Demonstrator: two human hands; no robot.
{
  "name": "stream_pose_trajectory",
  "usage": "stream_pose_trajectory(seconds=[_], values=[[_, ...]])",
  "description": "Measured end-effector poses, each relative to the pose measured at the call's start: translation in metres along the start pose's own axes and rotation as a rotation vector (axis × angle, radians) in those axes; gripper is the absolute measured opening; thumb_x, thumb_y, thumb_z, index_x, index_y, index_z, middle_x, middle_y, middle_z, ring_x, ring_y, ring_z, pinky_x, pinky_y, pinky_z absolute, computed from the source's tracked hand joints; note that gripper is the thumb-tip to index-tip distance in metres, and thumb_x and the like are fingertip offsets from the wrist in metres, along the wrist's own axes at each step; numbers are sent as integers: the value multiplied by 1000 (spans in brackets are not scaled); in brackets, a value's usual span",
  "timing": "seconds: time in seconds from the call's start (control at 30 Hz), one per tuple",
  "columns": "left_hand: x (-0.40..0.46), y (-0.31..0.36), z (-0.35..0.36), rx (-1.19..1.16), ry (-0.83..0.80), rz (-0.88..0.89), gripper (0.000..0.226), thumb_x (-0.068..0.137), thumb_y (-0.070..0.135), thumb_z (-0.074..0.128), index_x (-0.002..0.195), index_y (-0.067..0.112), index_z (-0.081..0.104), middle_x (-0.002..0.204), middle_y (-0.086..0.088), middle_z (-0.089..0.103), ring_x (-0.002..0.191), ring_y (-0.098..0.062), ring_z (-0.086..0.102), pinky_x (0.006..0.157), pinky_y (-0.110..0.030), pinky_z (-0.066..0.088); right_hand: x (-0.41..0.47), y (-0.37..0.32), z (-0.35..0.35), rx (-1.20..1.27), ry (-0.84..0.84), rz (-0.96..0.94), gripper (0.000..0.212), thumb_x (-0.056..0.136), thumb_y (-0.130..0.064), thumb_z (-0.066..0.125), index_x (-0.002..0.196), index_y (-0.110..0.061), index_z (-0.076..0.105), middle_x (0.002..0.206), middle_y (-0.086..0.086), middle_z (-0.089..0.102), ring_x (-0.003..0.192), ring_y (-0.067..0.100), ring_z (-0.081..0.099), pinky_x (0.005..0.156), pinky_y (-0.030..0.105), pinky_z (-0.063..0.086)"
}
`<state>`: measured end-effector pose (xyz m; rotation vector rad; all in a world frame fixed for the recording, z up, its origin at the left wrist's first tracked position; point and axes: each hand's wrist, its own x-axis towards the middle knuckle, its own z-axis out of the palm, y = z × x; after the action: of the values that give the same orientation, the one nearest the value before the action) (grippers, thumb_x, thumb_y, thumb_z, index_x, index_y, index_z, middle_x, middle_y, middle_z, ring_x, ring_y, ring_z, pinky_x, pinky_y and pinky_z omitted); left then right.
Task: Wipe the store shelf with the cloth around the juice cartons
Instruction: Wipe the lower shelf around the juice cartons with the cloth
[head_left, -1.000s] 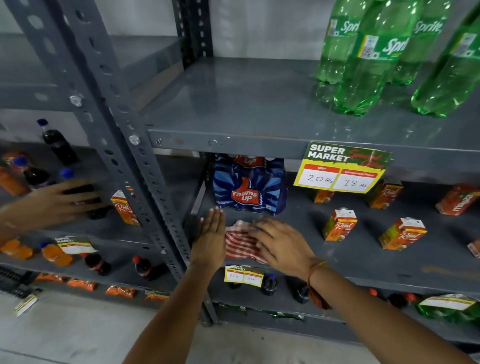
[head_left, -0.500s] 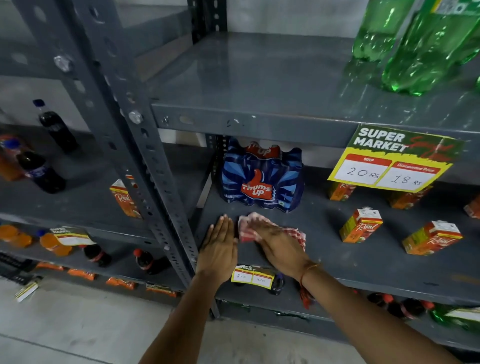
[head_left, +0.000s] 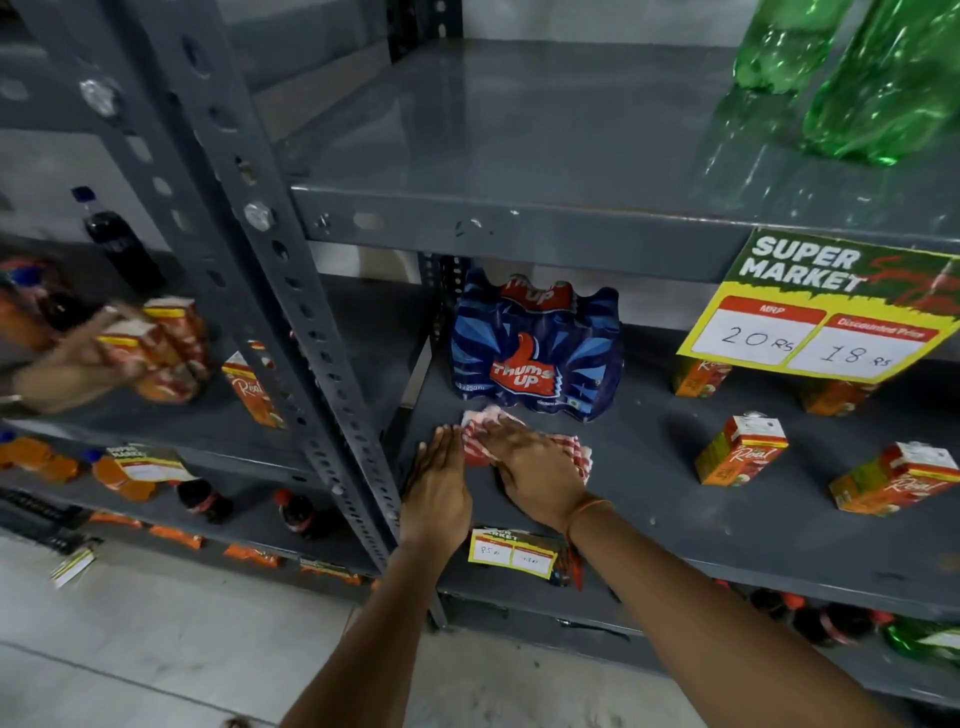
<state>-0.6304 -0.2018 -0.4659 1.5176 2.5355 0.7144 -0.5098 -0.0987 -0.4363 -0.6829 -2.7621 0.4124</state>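
A red-and-white checked cloth (head_left: 571, 451) lies on the grey middle shelf (head_left: 675, 525), just in front of a blue Thums Up multipack (head_left: 535, 348). My right hand (head_left: 535, 470) presses flat on the cloth, covering most of it. My left hand (head_left: 439, 491) rests flat on the shelf beside the cloth's left end, fingers together, holding nothing. Several orange juice cartons stand to the right; the nearest carton (head_left: 740, 449) is apart from the cloth, another (head_left: 896, 478) lies further right.
A slotted grey upright (head_left: 291, 332) borders the shelf on the left. Another person's hand (head_left: 78, 364) holds juice cartons on the neighbouring shelf. A yellow price sign (head_left: 826, 312) hangs from the upper shelf, green bottles (head_left: 883, 83) above. A small price tag (head_left: 511, 553) hangs at the shelf edge.
My right hand and the cloth have slid back toward the multipack. The view has moved closer. Another person's hand has come back on the left, now holding cartons.
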Motion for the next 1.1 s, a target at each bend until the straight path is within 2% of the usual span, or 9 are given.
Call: stream_pose_trajectory(seconds=[0.1, 0.23, 0.3, 0.4, 0.5, 0.6, 0.7, 0.8, 1.1], values=[[1, 0, -2, -37, 17, 9, 65, 91, -1, 38, 150, 12, 13, 160, -3, 13, 147, -14, 4, 114, -23, -5, -12, 4, -8, 21, -18, -102, 50, 89, -6, 50, 138, -16, 52, 147, 7, 48, 142, 22, 37, 120, 30, 18], [2, 0, -7, -71, -40, 10, 73, 93, 23, 54, 150, 12, 9, 153, 5, 1, 138, -7, -5, 114, -27, -3, -42, 1, -19, 62, -89, -242, 43, 91, -8, 51, 131, -20, 59, 141, 1, 55, 138, 15, 42, 119, 30, 26], [0, 1, -7, -20, -40, 35, 67, 95, 16, 46, 150, 11, 8, 159, 1, 6, 140, -7, -4, 114, -28, -4, -61, 3, -28, 103, -124, -305, 37, 94, -13, 52, 128, -23, 61, 139, -2, 58, 134, 10, 46, 116, 29, 32], [0, 0, -8, 22, -54, 66, 58, 99, 14, 31, 150, 10, 5, 161, -6, 9, 148, -12, 1, 119, -29, -7, -77, 8, -51, 257, -211, -258, 36, 96, -22, 50, 129, -33, 55, 136, -11, 59, 121, -12, 46, 108, 17, 36], [3, 5, -11, -40, -67, 37, 55, 103, 28, 21, 150, 10, -1, 162, -5, 0, 146, -10, -9, 119, -30, -9, -63, 20, -72, 353, -69, -148, 34, 96, -17, 51, 128, -26, 58, 124, -13, 62, 110, -20, 49, 98, 13, 44], [5, 8, -13, -122, -76, -32, 57, 103, 34, 17, 150, 11, -4, 161, -4, -7, 142, -5, -15, 119, -30, -11, -29, 28, -76, 273, 68, -80, 37, 97, -15, 51, 133, -22, 55, 130, -3, 62, 116, -2, 55, 102, 22, 44], [7, 9, -12, -188, -83, -67, 58, 102, 38, 15, 150, 13, -5, 161, -3, -8, 143, -4, -14, 117, -29, -13, -6, 24, -46, 70, -81, 32, 45, 99, -21, 45, 144, -20, 43, 145, 9, 50, 134, 24, 45, 114, 37, 34], [10, 7, -12, -257, -104, -113, 57, 102, 39, 15, 150, 15, -3, 162, -2, -6, 143, -3, -12, 119, -30, -11, -3, 7, -8, -127, -101, 29, 53, 98, -25, 41, 150, -17, 31, 157, 7, 32, 148, 25, 22, 123, 37, 13], [14, 8, -11, -296, -94, -151, 52, 103, 33, 19, 150, 13, 11, 162, -3, 8, 147, -9, 0, 120, -33, -7, 2, -29, -2, -62, -57, -161, 51, 92, -14, 46, 143, -9, 44, 150, 10, 45, 144, 22, 31, 120, 36, 22]])
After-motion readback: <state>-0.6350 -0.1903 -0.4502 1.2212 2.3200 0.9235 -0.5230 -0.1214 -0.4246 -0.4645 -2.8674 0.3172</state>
